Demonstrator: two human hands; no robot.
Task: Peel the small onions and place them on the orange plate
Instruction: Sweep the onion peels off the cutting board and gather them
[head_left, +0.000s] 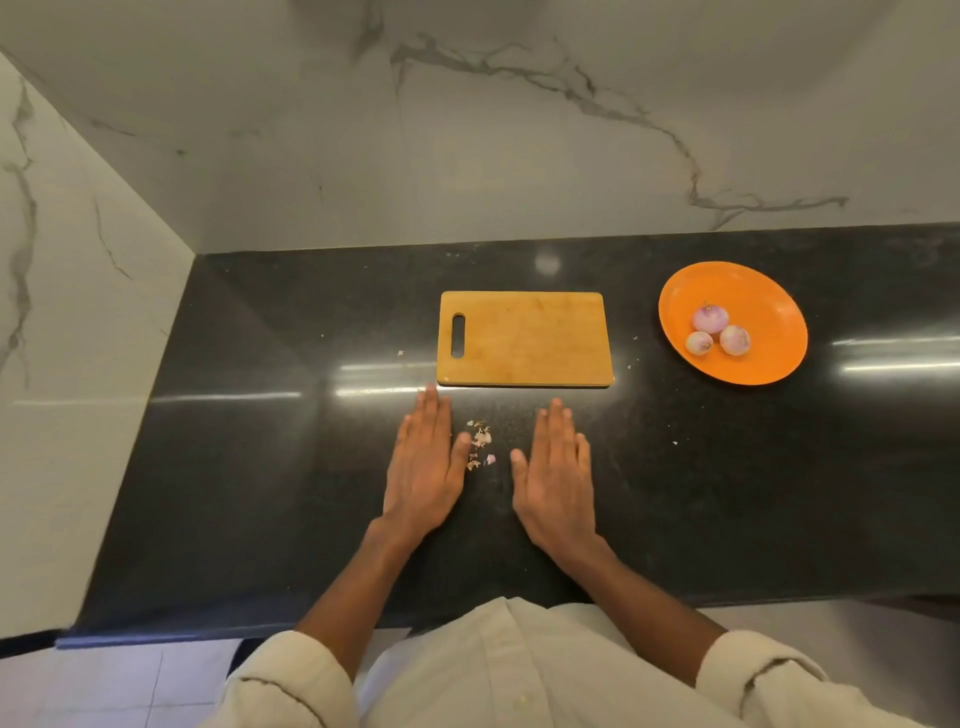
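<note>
Three peeled onions sit on orange plate, far right on counter. Left hand, right hand lie flat, fingers straight, holding nothing. Skin bits between hands. Job looks finished.

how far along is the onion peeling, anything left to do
Looks done: three peeled small onions lie on the round orange plate, and papery peel scraps lie on the black stone counter. In hand: nothing; the left hand and right hand rest flat. Left: no unpeeled onion shows; the wooden cutting board is bare. Perhaps clearing the scraps.
</note>
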